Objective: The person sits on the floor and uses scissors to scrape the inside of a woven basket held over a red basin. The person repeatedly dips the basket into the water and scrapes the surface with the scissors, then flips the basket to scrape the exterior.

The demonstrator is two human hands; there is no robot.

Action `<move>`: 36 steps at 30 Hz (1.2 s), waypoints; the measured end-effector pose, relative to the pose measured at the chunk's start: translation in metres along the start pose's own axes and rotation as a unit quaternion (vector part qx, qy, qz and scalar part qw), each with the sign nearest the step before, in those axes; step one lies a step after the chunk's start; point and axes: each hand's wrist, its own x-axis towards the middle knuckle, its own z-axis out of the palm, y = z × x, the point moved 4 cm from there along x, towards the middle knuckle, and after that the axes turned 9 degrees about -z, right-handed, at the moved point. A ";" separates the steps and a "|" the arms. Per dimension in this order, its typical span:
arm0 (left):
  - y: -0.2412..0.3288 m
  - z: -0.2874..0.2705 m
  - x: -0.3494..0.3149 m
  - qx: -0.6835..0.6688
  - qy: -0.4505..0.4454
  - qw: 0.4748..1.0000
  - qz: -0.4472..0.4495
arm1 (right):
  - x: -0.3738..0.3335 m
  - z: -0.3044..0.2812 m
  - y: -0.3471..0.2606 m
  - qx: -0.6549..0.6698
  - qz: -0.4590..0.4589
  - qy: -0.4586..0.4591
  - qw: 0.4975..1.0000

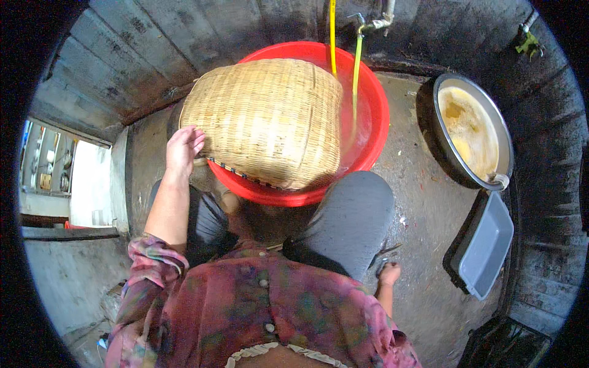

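Note:
A large woven bamboo basket (264, 119) lies tipped over the red tub (378, 122), its rounded outer side facing up. My left hand (184, 148) is at the basket's left edge, with the fingers curled against the weave. Down by the floor, beside my right knee, my right hand (389, 273) is closed around something small and greyish, mostly hidden. A thin dark piece sticks out close to that hand. Yellow-green hose (356, 80) hangs into the tub, where some cloudy water shows.
To the right, a wide metal basin (438, 116) holds foamy, yellowish liquid. Nearer me is a grey rectangular plastic tray (488, 245), and a black crate (506, 343) stands at the lower right. Pipes and a tap (529, 44) come off the dark walls. A doorway (92, 184) opens at left.

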 end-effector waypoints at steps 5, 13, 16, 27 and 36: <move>0.003 0.053 -0.030 0.102 -0.130 0.986 0.017 | 0.058 -0.101 -0.148 -0.031 -0.222 0.119 0.967; 0.009 0.098 -0.056 0.171 -0.309 0.927 0.125 | -0.032 -0.156 -0.438 0.379 -0.398 -0.060 0.833; 0.022 0.104 -0.075 0.146 -0.323 0.922 0.153 | -0.073 -0.110 -0.493 0.447 -0.374 -0.209 0.785; -0.016 0.084 -0.122 -0.191 -0.405 0.881 -0.152 | -0.171 0.033 -0.526 0.498 -0.306 -0.340 0.737; -0.041 0.072 -0.096 -0.087 -0.359 0.926 -0.082 | -0.176 0.067 -0.496 0.583 -0.122 -0.443 0.670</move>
